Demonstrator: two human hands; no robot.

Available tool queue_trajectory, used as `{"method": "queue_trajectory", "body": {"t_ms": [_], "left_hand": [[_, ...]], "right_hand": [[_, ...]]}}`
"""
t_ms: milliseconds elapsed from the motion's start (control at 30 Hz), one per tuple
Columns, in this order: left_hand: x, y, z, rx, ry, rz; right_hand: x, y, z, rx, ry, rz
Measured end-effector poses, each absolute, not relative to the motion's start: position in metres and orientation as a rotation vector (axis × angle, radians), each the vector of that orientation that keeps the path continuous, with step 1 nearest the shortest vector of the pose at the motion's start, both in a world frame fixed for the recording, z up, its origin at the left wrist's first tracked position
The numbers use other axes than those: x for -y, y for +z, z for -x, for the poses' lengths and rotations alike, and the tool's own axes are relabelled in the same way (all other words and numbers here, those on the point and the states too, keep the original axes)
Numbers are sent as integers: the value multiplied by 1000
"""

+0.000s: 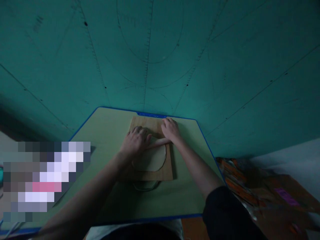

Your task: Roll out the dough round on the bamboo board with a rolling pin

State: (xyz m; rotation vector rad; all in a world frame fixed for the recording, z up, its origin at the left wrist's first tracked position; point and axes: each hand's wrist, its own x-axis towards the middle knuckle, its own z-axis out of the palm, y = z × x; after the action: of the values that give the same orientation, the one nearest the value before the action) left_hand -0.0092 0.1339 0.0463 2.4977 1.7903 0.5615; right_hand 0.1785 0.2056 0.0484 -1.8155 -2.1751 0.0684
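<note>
Two hands of mine bear on the rolling pin (158,142), the left hand (136,140) over its 8 o'clock end, the right hand (170,129) over its 2 o'clock end. On both, the knuckles are bent and the fingers point away toward 12; whether they wrap the wood or merely press it, I can't make out. That tilt is what matters: the pin's long axis runs slightly aslant across the dough (151,160), most of which spreads to 6 o'clock of it, nearer my left hand.

The dough is a thin, pale, smooth sheet with a rounded, slightly uneven edge. Under it lies a flat rectangular wooden board (166,175), warm brown, faintly grained. A slim loop (146,190) juts out at the board's 6 o'clock edge.

Around that, the pale yellow-green counter (110,128) has a blue rim. At 12 stands a matte green surface (160,76) with ruled lines; at 4, brownish boxes (300,186).
</note>
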Motion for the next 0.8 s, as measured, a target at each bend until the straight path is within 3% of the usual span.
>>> {"method": "queue_trajectory", "body": {"t_ms": [300,467,667,800], "left_hand": [[-69,37,4,-1323,616,-2811],[-87,54,25,-1499,680,-2366],[-115,58,55,-1689,1077,-1676],[-117,49,67,-1695,1156,-1548]], "right_hand": [[-99,30,-233,2065,35,1446],[-76,37,-253,1782,65,1316],[-80,23,-222,2293,347,1440],[-79,17,-212,2434,395,1516]]}}
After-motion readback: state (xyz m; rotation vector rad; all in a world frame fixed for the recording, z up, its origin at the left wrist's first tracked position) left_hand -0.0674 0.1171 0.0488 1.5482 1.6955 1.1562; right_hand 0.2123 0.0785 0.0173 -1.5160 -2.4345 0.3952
